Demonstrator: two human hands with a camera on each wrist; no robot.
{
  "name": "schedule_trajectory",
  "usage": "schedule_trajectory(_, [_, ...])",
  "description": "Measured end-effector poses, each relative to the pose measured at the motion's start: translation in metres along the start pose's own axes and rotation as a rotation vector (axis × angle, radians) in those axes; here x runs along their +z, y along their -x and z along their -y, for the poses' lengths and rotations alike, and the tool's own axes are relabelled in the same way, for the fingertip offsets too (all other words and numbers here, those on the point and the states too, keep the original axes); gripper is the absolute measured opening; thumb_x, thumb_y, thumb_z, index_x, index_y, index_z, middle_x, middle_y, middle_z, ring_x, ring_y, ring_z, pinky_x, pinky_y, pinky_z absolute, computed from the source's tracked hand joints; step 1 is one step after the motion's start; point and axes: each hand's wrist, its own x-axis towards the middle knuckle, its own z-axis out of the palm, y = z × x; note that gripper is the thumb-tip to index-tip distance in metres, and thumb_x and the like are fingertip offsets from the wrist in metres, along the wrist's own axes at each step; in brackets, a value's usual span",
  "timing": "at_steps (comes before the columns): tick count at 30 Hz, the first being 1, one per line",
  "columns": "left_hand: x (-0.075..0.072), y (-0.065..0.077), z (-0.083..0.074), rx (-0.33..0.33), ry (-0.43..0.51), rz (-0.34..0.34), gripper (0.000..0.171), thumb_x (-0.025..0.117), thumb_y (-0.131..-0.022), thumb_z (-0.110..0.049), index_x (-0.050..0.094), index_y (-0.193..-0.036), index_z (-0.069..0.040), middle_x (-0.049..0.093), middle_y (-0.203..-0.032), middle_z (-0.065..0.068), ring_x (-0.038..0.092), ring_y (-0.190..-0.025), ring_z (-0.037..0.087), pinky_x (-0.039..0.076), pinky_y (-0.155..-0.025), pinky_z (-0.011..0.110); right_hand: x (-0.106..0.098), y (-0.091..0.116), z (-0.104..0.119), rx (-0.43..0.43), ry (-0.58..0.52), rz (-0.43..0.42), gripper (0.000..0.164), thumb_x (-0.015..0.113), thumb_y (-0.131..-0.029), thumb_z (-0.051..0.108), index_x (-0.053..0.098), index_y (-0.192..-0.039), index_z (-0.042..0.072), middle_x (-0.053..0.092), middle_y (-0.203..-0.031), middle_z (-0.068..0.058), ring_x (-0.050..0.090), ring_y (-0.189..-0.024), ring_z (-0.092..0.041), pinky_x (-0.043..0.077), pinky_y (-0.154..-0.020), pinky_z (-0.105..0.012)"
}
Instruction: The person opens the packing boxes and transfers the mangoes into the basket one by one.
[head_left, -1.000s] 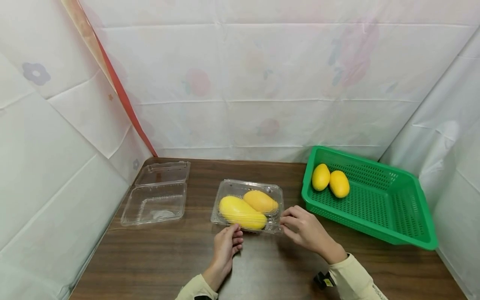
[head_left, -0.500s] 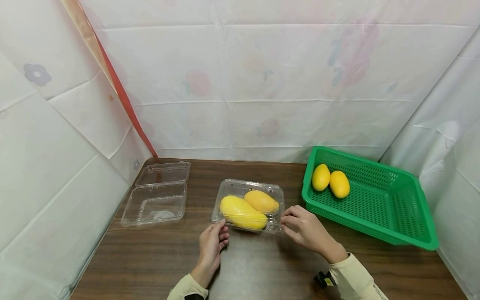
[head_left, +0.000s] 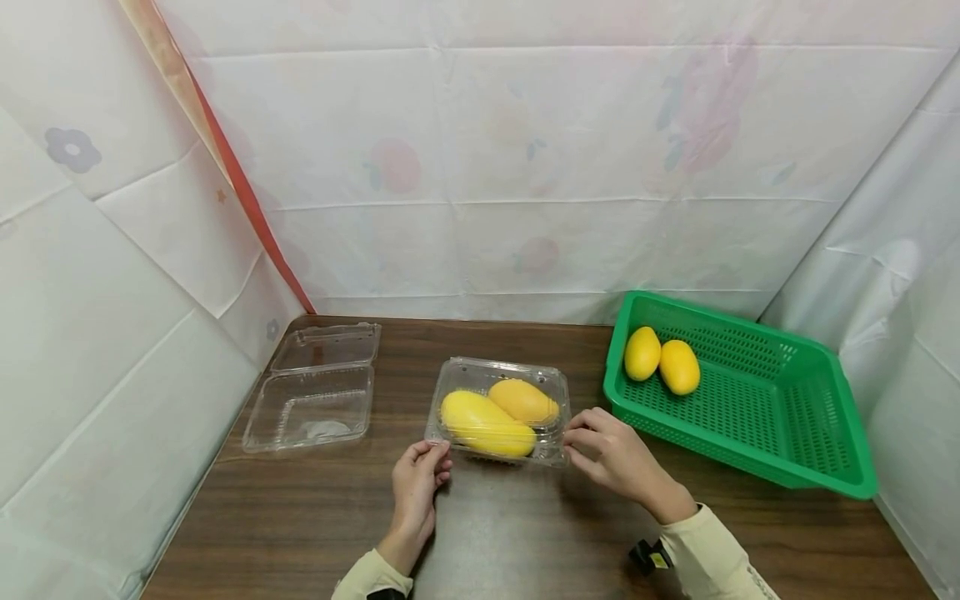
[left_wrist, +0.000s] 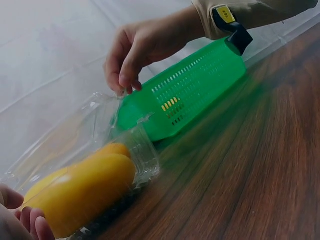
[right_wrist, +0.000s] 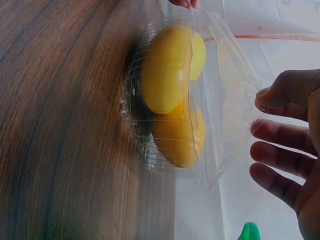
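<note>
Fruits (head_left: pixel 480 422) yellow; basket (head_left: pixel 738 408) green; table (head_left: pixel 510 533) brown, wood-grained; sleeves (head_left: pixel 708 550) beige.

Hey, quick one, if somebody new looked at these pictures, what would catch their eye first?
Probably the bright green basket on the right, with two yellow fruits in its far left corner. Then the clear box in the middle, two more fruits inside, the left hand at its near left corner and the right hand pinching its lid at the near right.
</note>
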Motion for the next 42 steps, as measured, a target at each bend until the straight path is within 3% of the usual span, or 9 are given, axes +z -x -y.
schedule_trajectory(8, [-0.004, -0.002, -0.001, -0.017, 0.035, 0.040, 0.010, 0.062, -0.091, -0.005, 0.063, -0.098, 0.002, 0.069, -0.079, -0.002, 0.064, -0.066, 0.006, 0.052, -0.061, 0.018, 0.001, 0.000, -0.001, 0.002, 0.002, 0.009, 0.024, 0.085, -0.063, 0.003, 0.072, -0.080, 0.014, 0.062, -0.087, 0.004, 0.055, -0.080, -0.010, 0.049, -0.066, -0.022])
schedule_trajectory(14, [-0.005, -0.002, -0.002, -0.026, 0.049, 0.070, 0.012, 0.062, -0.091, -0.004, 0.062, -0.100, 0.004, 0.069, -0.080, -0.002, 0.066, -0.071, 0.005, 0.053, -0.066, 0.018, 0.000, 0.001, -0.002, 0.034, 0.017, 0.045, 0.010, 0.081, -0.074, 0.009, 0.072, -0.079, 0.012, 0.062, -0.088, 0.003, 0.055, -0.081, -0.010, 0.051, -0.066, -0.024])
schedule_trajectory(18, [-0.005, -0.001, -0.001, -0.030, 0.045, 0.081, 0.002, 0.061, -0.091, -0.002, 0.060, -0.091, -0.001, 0.067, -0.079, -0.004, 0.066, -0.071, 0.006, 0.053, -0.067, 0.018, 0.000, 0.002, -0.001, 0.060, 0.033, 0.064, 0.012, 0.081, -0.072, 0.008, 0.072, -0.079, 0.012, 0.063, -0.089, 0.004, 0.055, -0.082, -0.010, 0.051, -0.067, -0.024])
schedule_trajectory(21, [-0.004, 0.000, 0.001, -0.036, 0.047, 0.088, 0.008, 0.061, -0.090, 0.000, 0.057, -0.086, -0.006, 0.067, -0.078, -0.004, 0.065, -0.071, 0.006, 0.053, -0.067, 0.019, 0.001, 0.004, -0.002, 0.077, 0.044, 0.080, 0.016, 0.082, -0.070, 0.006, 0.072, -0.080, 0.013, 0.063, -0.089, 0.003, 0.055, -0.082, -0.011, 0.052, -0.067, -0.024])
schedule_trajectory(26, [-0.004, 0.001, 0.003, -0.045, 0.044, 0.090, 0.009, 0.061, -0.090, 0.000, 0.057, -0.085, -0.006, 0.066, -0.078, -0.004, 0.065, -0.070, 0.006, 0.053, -0.066, 0.019, 0.002, 0.007, -0.002, 0.100, 0.059, 0.109, 0.013, 0.081, -0.072, 0.007, 0.073, -0.080, 0.014, 0.062, -0.090, 0.004, 0.054, -0.083, -0.011, 0.052, -0.068, -0.025])
schedule_trajectory(34, [-0.005, 0.004, 0.004, -0.059, 0.035, 0.095, 0.009, 0.061, -0.089, 0.000, 0.056, -0.084, -0.006, 0.067, -0.076, -0.004, 0.064, -0.069, 0.005, 0.053, -0.065, 0.018, 0.009, 0.011, -0.003, 0.106, 0.116, 0.126, 0.018, 0.084, -0.067, 0.006, 0.071, -0.078, 0.014, 0.061, -0.088, 0.002, 0.053, -0.080, -0.012, 0.052, -0.065, -0.025])
schedule_trajectory(42, [-0.005, 0.005, 0.005, -0.063, 0.028, 0.104, 0.009, 0.061, -0.090, -0.001, 0.055, -0.085, -0.006, 0.067, -0.076, -0.004, 0.063, -0.068, 0.006, 0.052, -0.065, 0.019, 0.017, 0.009, -0.001, 0.088, 0.171, 0.083, 0.020, 0.086, -0.066, 0.012, 0.069, -0.074, 0.016, 0.057, -0.081, 0.004, 0.049, -0.074, -0.010, 0.048, -0.061, -0.021])
